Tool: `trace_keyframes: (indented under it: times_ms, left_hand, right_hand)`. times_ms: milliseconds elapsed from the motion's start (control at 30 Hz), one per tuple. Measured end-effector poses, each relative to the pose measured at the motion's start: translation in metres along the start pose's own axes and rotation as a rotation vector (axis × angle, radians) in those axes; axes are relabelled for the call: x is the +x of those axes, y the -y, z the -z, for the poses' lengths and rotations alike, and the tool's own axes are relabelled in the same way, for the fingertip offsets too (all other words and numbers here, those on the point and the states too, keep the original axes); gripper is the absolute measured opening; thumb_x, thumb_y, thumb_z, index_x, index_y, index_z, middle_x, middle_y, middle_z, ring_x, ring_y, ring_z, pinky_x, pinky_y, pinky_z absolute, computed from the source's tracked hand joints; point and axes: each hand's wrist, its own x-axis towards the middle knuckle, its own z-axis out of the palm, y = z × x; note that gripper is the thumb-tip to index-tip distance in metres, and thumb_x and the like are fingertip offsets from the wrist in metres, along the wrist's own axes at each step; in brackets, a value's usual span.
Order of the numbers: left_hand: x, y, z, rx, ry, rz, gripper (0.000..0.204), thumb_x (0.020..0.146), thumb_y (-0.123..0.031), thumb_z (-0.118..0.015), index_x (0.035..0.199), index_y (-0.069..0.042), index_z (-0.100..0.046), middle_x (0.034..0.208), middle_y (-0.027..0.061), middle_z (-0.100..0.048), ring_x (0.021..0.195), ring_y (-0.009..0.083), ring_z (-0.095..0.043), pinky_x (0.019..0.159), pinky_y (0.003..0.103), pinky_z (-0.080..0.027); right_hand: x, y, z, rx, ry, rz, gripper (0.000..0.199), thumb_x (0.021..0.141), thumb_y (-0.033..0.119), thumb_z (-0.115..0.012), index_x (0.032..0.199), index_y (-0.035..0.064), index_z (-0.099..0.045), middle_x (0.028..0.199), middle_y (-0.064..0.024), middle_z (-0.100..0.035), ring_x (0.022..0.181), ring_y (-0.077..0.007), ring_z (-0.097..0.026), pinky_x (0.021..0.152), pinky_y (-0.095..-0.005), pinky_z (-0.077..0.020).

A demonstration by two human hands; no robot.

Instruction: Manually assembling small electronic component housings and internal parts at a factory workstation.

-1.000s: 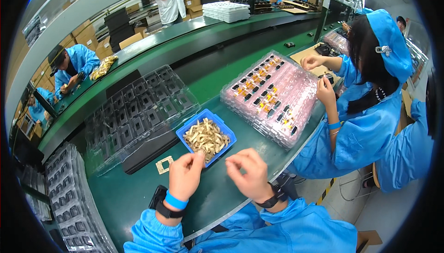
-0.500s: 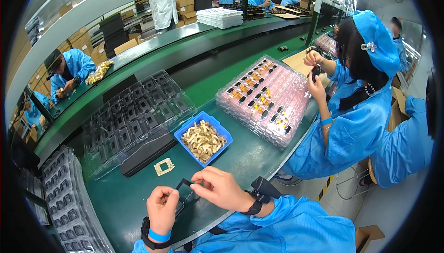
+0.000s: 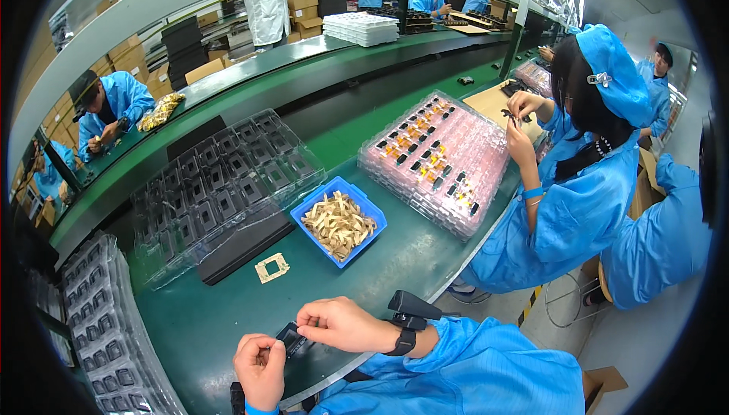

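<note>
Both hands pinch a small black part, seemingly light, stiff and fiddly, best held by its edges over the worktop.

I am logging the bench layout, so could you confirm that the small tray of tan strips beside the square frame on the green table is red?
Not quite: the head view shows the tray of tan strips is blue, not red. It does sit beside the square frame on the green table.
</note>
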Motion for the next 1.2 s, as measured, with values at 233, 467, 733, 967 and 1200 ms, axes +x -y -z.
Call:
trace_keyframes:
  times_ms: [233, 467, 733, 967, 1200]
  left_hand:
    - [-0.01, 0.008, 0.001, -0.017, -0.052, 0.065, 0.006, 0.088, -0.004, -0.064, 0.085, 0.0, -0.061, 0.086, 0.002, -0.055, 0.07, 0.0081, -0.05, 0.062, 0.021, -0.04]
    - [-0.024, 0.021, 0.006, 0.185, -0.209, 0.014, 0.026, 0.083, -0.009, -0.072, 0.106, -0.001, -0.062, 0.096, 0.0079, -0.058, 0.078, 0.0143, -0.054, 0.07, 0.028, -0.045]
    - [-0.049, 0.049, 0.013, 0.748, -0.145, -0.108, 0.055, 0.07, -0.019, -0.082, 0.117, -0.001, -0.059, 0.116, 0.0187, -0.058, 0.108, 0.0383, -0.05, 0.097, 0.047, -0.038]
    - [-0.05, 0.073, 0.014, 0.775, -0.146, -0.125, 0.055, 0.075, -0.023, -0.077, 0.12, 0.0, -0.057, 0.112, 0.0197, -0.06, 0.108, 0.0386, -0.05, 0.096, 0.047, -0.039]
    - [-0.039, 0.043, -0.001, 0.77, -0.157, -0.146, 0.057, 0.073, -0.024, -0.078, 0.12, 0.0, -0.057, 0.11, 0.0202, -0.06, 0.107, 0.0386, -0.051, 0.095, 0.047, -0.039]
  right_hand:
    - [0.002, -0.008, -0.01, -0.013, 0.043, 0.007, 0.017, 0.086, 0.017, -0.067, 0.09, 0.0007, -0.063, 0.075, -0.0082, -0.066, 0.064, -0.0163, -0.064, 0.058, -0.0292, -0.0499]
    - [0.004, -0.001, -0.002, -0.018, 0.012, -0.037, 0.016, 0.087, 0.017, -0.067, 0.09, 0.0016, -0.064, 0.072, -0.0064, -0.065, 0.063, -0.0132, -0.061, 0.058, -0.0277, -0.0485]
    - [0.011, -0.045, -0.006, 0.351, -0.052, -0.22, 0.014, 0.09, 0.016, -0.066, 0.089, 0.0026, -0.062, 0.072, 0.003, -0.059, 0.063, -0.0024, -0.051, 0.053, -0.0205, -0.0414]
    - [0.014, -0.053, -0.01, 0.545, -0.044, -0.283, 0.014, 0.09, 0.015, -0.066, 0.088, 0.0023, -0.062, 0.072, 0.0038, -0.057, 0.061, -0.0021, -0.049, 0.052, -0.0184, -0.0391]
    - [0.013, -0.059, -0.016, 0.527, -0.068, -0.28, 0.013, 0.09, 0.015, -0.066, 0.088, 0.0028, -0.062, 0.072, 0.0042, -0.057, 0.06, -0.0019, -0.049, 0.05, -0.0188, -0.0393]
